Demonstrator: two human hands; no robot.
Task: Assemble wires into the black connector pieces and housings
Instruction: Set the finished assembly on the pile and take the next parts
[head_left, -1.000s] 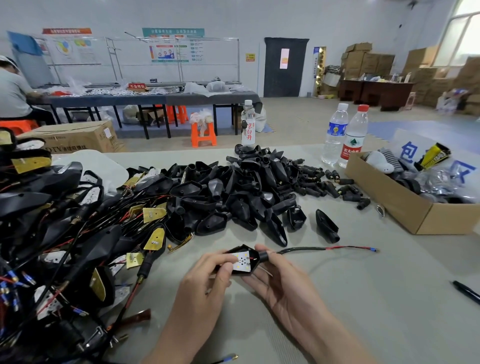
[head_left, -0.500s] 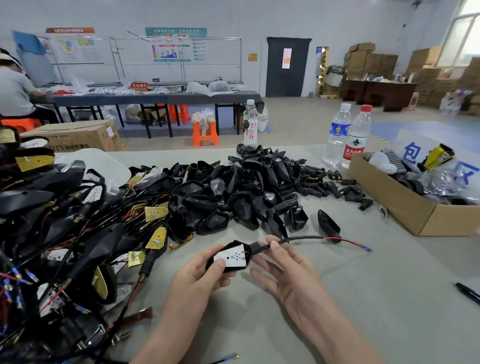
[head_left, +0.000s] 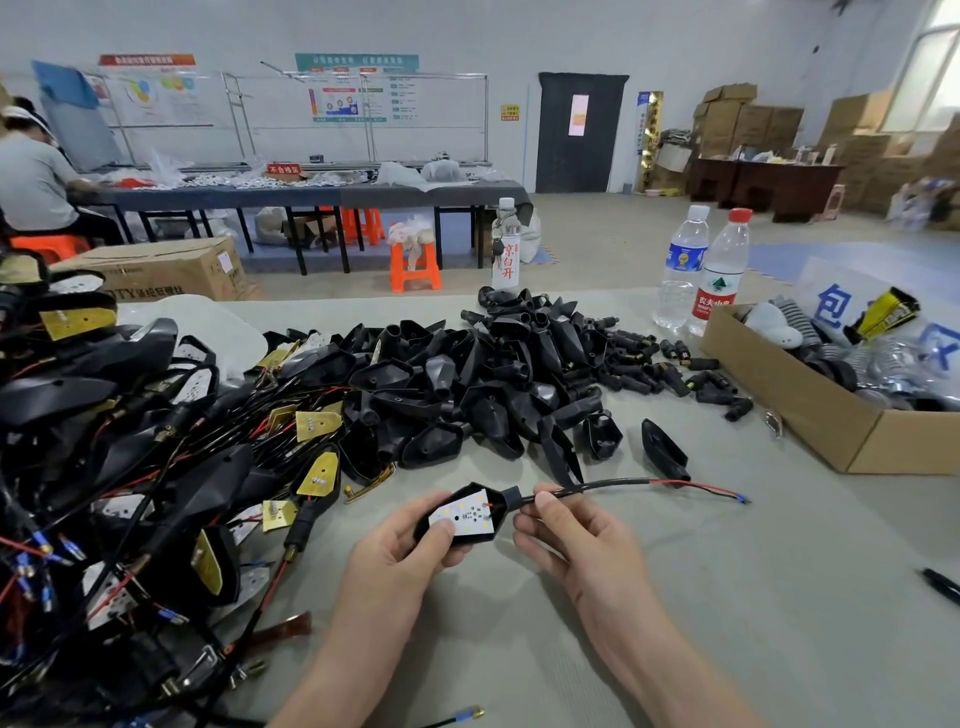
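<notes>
My left hand (head_left: 400, 556) grips a black housing (head_left: 498, 512) with a white LED board (head_left: 464, 514) seated in its open face, thumb pressed on the board's left end. Its black sheathed wire (head_left: 613, 486) runs right from the housing's neck and ends in red and black leads with a blue tip (head_left: 740, 499) lying on the table. My right hand (head_left: 582, 545) pinches that wire just beside the neck. A heap of empty black housings (head_left: 467, 384) lies behind, and small black connector pieces (head_left: 670, 364) are scattered to its right.
A tangle of wired assemblies (head_left: 114, 467) fills the left side of the grey table (head_left: 727, 623). A cardboard box (head_left: 810, 410) of parts stands at the right, two water bottles (head_left: 701, 270) behind it. A black pen (head_left: 943, 587) lies at the right edge.
Both hands have lifted the housing slightly away from me and turned it so the white board faces up. The right hand moved from beneath the housing to pinching the wire at its neck.
</notes>
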